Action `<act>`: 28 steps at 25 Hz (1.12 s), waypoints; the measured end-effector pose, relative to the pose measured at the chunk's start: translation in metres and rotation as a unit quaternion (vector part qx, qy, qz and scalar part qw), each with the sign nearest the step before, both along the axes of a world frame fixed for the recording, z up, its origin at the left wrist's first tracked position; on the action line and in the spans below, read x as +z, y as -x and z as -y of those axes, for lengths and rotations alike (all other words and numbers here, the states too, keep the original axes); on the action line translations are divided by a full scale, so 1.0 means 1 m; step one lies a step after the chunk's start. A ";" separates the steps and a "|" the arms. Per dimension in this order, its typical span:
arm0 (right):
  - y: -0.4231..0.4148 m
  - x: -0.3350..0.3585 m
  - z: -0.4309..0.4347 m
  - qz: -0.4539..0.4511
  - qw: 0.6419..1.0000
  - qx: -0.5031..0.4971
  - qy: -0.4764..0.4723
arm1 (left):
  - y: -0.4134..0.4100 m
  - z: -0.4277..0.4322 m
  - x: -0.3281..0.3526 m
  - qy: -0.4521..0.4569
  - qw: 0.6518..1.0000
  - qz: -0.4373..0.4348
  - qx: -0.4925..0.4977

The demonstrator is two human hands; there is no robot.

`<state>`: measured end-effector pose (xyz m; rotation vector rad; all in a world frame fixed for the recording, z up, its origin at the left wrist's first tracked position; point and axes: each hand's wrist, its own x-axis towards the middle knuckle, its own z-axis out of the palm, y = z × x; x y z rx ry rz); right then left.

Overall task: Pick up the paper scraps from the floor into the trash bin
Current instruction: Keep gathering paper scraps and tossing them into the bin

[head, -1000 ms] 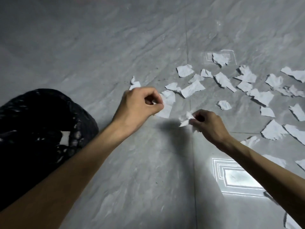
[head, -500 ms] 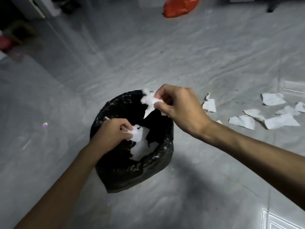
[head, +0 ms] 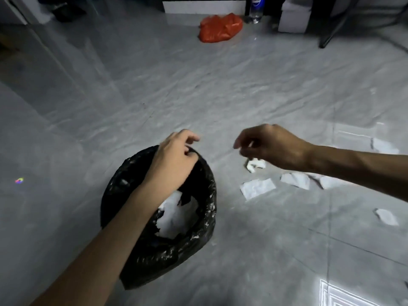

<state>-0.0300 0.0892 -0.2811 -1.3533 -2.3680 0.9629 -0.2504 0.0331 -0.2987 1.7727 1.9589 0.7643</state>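
The trash bin (head: 207,219), lined with a black plastic bag, stands on the grey floor at lower centre, with white paper scraps (head: 176,214) inside it. My left hand (head: 174,157) hovers over the bin's far rim, fingers loosely curled and holding nothing. My right hand (head: 269,144) is to the right of the bin, above the floor, fingers apart and empty. Several white scraps lie on the floor under and beyond that hand, among them a flat piece (head: 257,187) and a crumpled one (head: 255,164).
An orange plastic bag (head: 220,27) and a clear bottle (head: 256,9) sit at the far end of the floor. A white box (head: 292,21) and dark furniture legs (head: 331,29) stand at the far right. A bright light reflection (head: 340,294) shows at the lower right.
Both hands carried scraps from the pile to the bin and let them go. Both are now empty, and the right hand has pulled away to the right of the bin.
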 end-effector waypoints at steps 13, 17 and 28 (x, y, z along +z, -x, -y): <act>-0.164 -0.191 0.009 0.182 0.964 -0.139 0.137 | -0.150 -0.076 -0.039 0.288 0.925 0.080 -0.234; -0.153 -0.226 -0.021 0.232 0.961 -0.151 0.008 | -0.156 -0.093 -0.064 0.264 0.938 0.007 -0.223; -0.193 -0.244 -0.072 0.151 0.956 -0.247 -0.052 | -0.195 -0.073 -0.205 0.298 0.905 -0.239 -0.184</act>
